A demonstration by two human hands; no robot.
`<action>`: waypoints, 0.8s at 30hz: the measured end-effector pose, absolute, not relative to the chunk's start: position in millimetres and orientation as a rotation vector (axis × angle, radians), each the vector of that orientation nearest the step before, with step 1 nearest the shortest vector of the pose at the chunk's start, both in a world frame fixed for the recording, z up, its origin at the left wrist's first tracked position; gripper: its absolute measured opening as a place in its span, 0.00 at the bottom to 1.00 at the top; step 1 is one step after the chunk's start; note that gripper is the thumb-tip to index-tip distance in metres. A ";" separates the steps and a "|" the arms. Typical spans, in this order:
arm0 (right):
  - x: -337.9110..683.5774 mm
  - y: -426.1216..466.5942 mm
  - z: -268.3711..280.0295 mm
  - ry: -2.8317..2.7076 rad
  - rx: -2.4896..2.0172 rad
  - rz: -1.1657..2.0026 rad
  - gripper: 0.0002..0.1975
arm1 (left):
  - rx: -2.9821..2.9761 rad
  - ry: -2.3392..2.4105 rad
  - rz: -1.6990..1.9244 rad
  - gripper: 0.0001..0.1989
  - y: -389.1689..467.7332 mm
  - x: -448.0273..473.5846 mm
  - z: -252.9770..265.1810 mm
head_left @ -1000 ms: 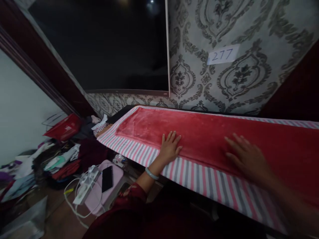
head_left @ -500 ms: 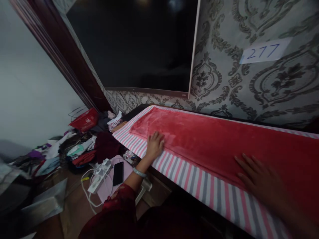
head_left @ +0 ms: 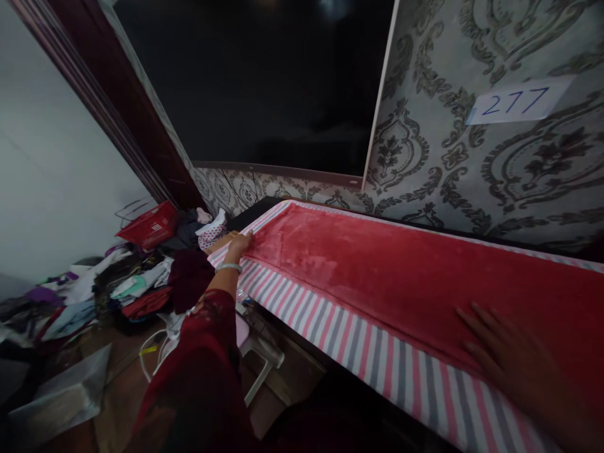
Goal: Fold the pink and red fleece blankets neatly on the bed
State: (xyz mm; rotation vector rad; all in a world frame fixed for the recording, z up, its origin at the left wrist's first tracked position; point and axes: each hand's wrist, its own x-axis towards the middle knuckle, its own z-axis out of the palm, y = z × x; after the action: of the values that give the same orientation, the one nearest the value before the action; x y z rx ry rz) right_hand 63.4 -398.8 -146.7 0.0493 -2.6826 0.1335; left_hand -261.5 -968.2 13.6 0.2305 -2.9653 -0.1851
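A long red plush blanket (head_left: 358,258), folded with its edge layers showing along the front, lies flat over a pink, grey and white striped cloth (head_left: 330,327). At the left end, my left hand (head_left: 240,245) is at the blanket's front corner, its fingers curled at the edge; they are small and partly hidden. My right hand (head_left: 507,352) rests flat on the red blanket near its front edge on the right, with the fingers spread.
A dark stand (head_left: 255,212) bears the cloths, below a large television (head_left: 264,82). On the floor at left lie heaped clothes (head_left: 146,283), a red basket (head_left: 151,226) and a clear plastic box (head_left: 66,396). A stool (head_left: 264,352) stands under the stand's front edge.
My left hand has moved left along the blanket's front edge to its left corner, its fingers curling there. The right hand stays on the blanket, and the view has shifted slightly.
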 end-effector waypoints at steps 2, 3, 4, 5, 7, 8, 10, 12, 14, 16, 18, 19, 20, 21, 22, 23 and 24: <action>64.8 -398.6 -144.8 -2.704 0.027 0.136 0.35 | 0.301 -3.010 -0.204 0.21 -964.7 -271.8 8.9; 65.6 -398.0 -144.1 -2.717 0.020 0.139 0.35 | 0.316 -3.027 -0.210 0.20 -963.2 -275.2 6.3; 66.5 -397.2 -143.6 -2.725 0.019 0.142 0.35 | 0.321 -3.041 -0.216 0.20 -962.4 -277.3 3.7; 67.3 -396.2 -143.2 -2.730 0.025 0.141 0.34 | 0.318 -3.048 -0.219 0.20 -962.2 -277.9 1.2; 68.6 -394.2 -142.7 -2.738 0.044 0.124 0.33 | 0.297 -3.041 -0.216 0.22 -964.1 -275.6 -3.5; 69.0 -393.6 -142.2 -2.741 0.056 0.110 0.33 | 0.282 -3.028 -0.211 0.22 -965.9 -273.2 -5.7; 69.3 -393.8 -140.5 -2.757 0.060 0.086 0.32 | 0.252 -2.993 -0.196 0.22 -970.0 -267.9 -9.8; 69.1 -396.5 -136.8 -2.773 0.040 0.072 0.32 | 0.229 -2.965 -0.181 0.22 -973.2 -263.8 -13.8; 68.6 -401.9 -130.6 -2.789 0.005 0.065 0.32 | 0.218 -2.946 -0.168 0.23 -974.7 -261.8 -17.1; 68.3 -408.8 -122.4 -2.799 -0.039 0.062 0.32 | 0.213 -2.940 -0.157 0.24 -974.7 -261.3 -18.4; 68.4 -415.2 -113.9 -2.808 -0.076 0.071 0.31 | 0.207 -2.954 -0.147 0.26 -974.0 -261.9 -16.3; 69.0 -417.6 -110.0 -2.809 -0.083 0.082 0.31 | 0.203 -2.970 -0.141 0.26 -973.5 -262.6 -13.9; 70.1 -419.6 -106.5 -2.808 -0.076 0.096 0.31 | 0.195 -2.992 -0.136 0.27 -972.9 -263.6 -10.7; 71.9 -421.0 -103.6 -2.806 -0.056 0.113 0.30 | 0.184 -3.016 -0.131 0.28 -972.2 -264.8 -6.9; 74.4 -422.4 -101.1 -2.800 -0.019 0.133 0.30 | 0.169 -3.043 -0.126 0.29 -971.3 -266.2 -2.8; 77.6 -423.8 -99.0 -2.790 0.032 0.157 0.30 | 0.152 -3.068 -0.120 0.29 -970.3 -267.5 1.0; 81.3 -425.5 -97.2 -2.775 0.091 0.182 0.29 | 0.143 -3.093 -0.113 0.29 -969.2 -268.8 4.4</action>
State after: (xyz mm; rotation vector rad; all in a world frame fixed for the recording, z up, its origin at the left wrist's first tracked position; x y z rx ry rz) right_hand 81.3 -425.5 -97.2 0.0906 -2.7746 0.1822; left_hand -268.8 -969.2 4.4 0.1428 -3.0925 -0.1125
